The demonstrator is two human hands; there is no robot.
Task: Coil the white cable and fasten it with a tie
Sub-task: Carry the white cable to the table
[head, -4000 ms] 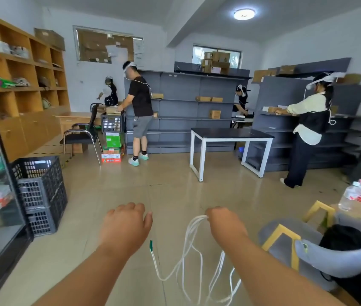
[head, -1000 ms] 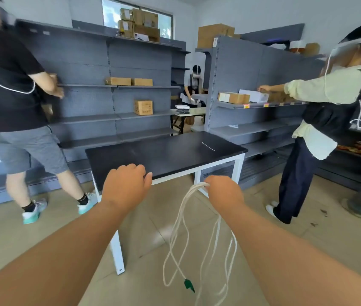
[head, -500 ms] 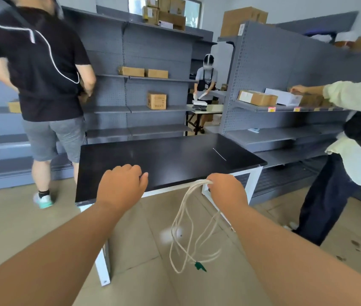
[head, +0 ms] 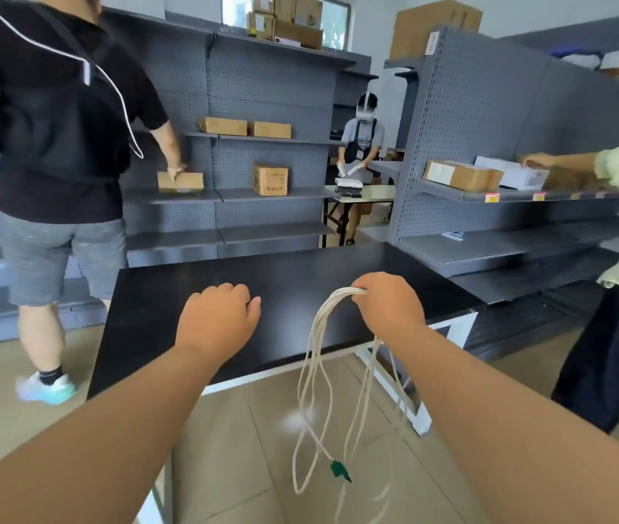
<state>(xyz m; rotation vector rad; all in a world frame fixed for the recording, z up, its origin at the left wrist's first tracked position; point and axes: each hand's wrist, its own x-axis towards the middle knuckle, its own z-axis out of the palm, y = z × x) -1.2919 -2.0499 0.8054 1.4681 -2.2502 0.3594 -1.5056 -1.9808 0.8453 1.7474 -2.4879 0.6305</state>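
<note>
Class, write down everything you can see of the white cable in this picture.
The white cable is thin, cord-like and limp, gathered into several long, loose loops. The right hand grips the tops of the loops in a bunch, and the rest hangs free in front of the black table's near edge. One end carries a small green tip. No tie is visible on it.
</note>
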